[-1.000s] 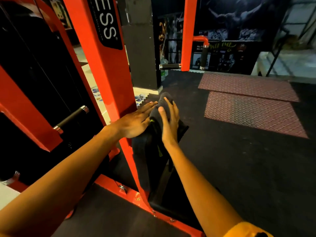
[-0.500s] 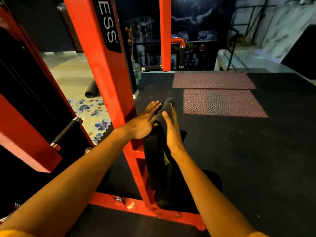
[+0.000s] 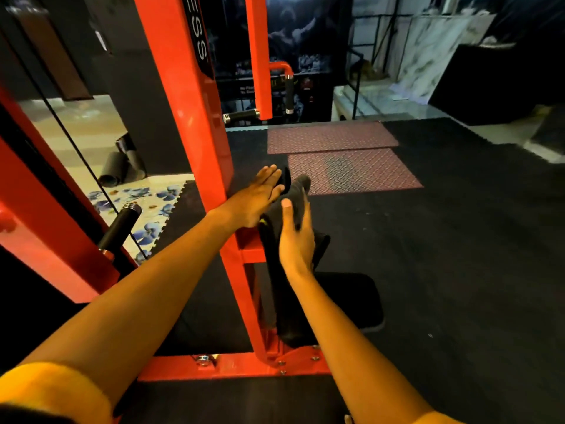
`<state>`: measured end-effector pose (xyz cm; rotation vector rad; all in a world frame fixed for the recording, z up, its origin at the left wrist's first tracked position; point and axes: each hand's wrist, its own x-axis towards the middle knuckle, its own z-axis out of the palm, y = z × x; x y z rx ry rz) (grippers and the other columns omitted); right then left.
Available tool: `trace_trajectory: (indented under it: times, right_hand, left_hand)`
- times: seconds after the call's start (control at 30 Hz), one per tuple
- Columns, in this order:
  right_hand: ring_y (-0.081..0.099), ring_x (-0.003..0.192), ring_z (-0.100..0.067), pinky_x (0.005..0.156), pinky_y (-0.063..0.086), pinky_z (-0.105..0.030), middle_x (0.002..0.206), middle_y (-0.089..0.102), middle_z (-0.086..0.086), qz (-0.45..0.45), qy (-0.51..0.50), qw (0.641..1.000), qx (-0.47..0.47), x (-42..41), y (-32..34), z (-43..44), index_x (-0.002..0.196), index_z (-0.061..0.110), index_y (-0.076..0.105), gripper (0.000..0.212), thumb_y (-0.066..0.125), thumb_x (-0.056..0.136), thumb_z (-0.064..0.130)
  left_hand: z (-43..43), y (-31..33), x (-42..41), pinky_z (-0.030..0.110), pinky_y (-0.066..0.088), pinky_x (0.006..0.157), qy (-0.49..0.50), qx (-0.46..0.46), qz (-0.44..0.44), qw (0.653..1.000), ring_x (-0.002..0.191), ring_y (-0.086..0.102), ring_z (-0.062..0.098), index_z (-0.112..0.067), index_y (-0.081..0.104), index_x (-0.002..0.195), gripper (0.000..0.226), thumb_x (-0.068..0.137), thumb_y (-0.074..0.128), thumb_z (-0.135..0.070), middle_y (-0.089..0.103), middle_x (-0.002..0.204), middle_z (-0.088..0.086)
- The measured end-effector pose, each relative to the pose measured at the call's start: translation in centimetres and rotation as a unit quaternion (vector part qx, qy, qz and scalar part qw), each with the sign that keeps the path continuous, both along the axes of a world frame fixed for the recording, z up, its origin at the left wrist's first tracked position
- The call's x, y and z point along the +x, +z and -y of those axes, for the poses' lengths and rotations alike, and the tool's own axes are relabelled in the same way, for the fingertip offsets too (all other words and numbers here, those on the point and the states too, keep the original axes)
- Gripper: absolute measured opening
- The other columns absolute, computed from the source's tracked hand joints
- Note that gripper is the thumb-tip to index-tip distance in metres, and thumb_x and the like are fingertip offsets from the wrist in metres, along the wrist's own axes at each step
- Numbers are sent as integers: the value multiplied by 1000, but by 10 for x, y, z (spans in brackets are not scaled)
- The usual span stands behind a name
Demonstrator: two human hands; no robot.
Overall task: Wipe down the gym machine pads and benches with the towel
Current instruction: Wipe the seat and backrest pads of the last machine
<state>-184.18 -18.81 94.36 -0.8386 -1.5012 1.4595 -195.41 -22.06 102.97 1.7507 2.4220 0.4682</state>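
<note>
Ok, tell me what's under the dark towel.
The upright black padded backrest shows below the dark grey cloth towel; its top edge is hidden by the towel and the right hand.

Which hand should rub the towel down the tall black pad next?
The right hand, probably. It lies on the towel, pressing it to the upright pad, so it can slide straight down. The left hand rests flat on the pad's other side, seemingly off the towel.
</note>
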Motion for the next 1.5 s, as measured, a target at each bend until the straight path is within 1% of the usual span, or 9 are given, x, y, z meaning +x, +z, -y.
trace_trajectory:
  times: [0.13, 0.27, 0.5, 0.7, 0.83, 1.0, 1.3, 1.43, 1.5]
  right_hand:
    - [43, 146, -10, 112, 45, -33, 161, 43, 10, -6, -84, 986, 144, 7, -47, 20, 159, 34, 33, 77, 53, 95, 71]
    - [46, 145, -14, 112, 45, -44, 159, 46, 5, 28, -88, 991, 98, 19, -102, 37, 157, 44, 30, 77, 48, 91, 79]
    - [42, 148, -11, 113, 46, -46, 158, 46, 6, -47, -173, 963, 203, -8, -43, 31, 153, 17, 47, 50, 43, 110, 43]
    - [43, 147, -13, 112, 48, -41, 158, 45, 2, -104, -196, 953, 207, -12, -18, 33, 154, 14, 44, 49, 44, 110, 34]
    - [47, 145, -17, 112, 47, -39, 157, 47, 0, -55, -223, 950, 213, -21, -17, 30, 155, 12, 44, 61, 49, 106, 48]
    - [64, 125, -27, 95, 52, -37, 138, 66, -5, 27, -245, 965, 89, -7, -81, 43, 145, 20, 56, 80, 32, 96, 79]
    - [66, 115, -25, 91, 48, -28, 125, 72, -6, -3, -232, 971, 57, -9, -19, 17, 132, 17, 66, 41, 42, 110, 42]
    - [49, 141, -9, 113, 42, -26, 152, 53, 6, -59, -157, 968, 187, -3, -14, 22, 150, 17, 52, 51, 52, 105, 43]
    - [42, 145, -4, 115, 39, -26, 158, 45, 10, -39, -126, 974, 186, 5, -41, 25, 156, 22, 43, 68, 58, 98, 55]
  left_hand:
    - [1, -4, -2, 28, -2, 125, 19, -3, 36, 999, 158, -6, 17, -7, 11, 163, 58, 113, 25, -34, 0, 171, 5]
    - [1, -5, -1, 30, -4, 126, 20, -8, 46, 999, 157, -8, 17, -7, 9, 162, 59, 113, 23, -35, -2, 171, 6]
    - [1, -7, -3, 30, -4, 126, 18, 8, 58, 998, 157, -9, 16, -8, 10, 163, 58, 113, 24, -35, -2, 172, 5]
    - [-1, -12, -5, 28, -4, 124, 19, 28, 66, 997, 157, -8, 15, -9, 12, 163, 57, 113, 24, -34, -1, 172, 4]
    - [-2, -13, -5, 28, -4, 124, 19, 32, 62, 997, 157, -8, 16, -9, 13, 163, 56, 113, 24, -32, 0, 171, 5]
    - [-3, -16, -5, 29, -3, 126, 19, 48, 64, 997, 157, -6, 15, -9, 14, 162, 55, 113, 25, -32, 2, 172, 4]
    - [-5, -20, -7, 26, -2, 124, 23, 60, 66, 996, 158, -4, 16, -9, 16, 162, 55, 113, 27, -31, 4, 171, 5]
    - [-7, -21, -7, 25, -2, 123, 28, 74, 56, 995, 158, -1, 17, -8, 19, 161, 53, 113, 28, -27, 7, 171, 6]
    - [-6, -22, -5, 24, -2, 123, 29, 73, 54, 995, 158, -2, 15, -9, 19, 161, 53, 113, 28, -28, 7, 171, 5]
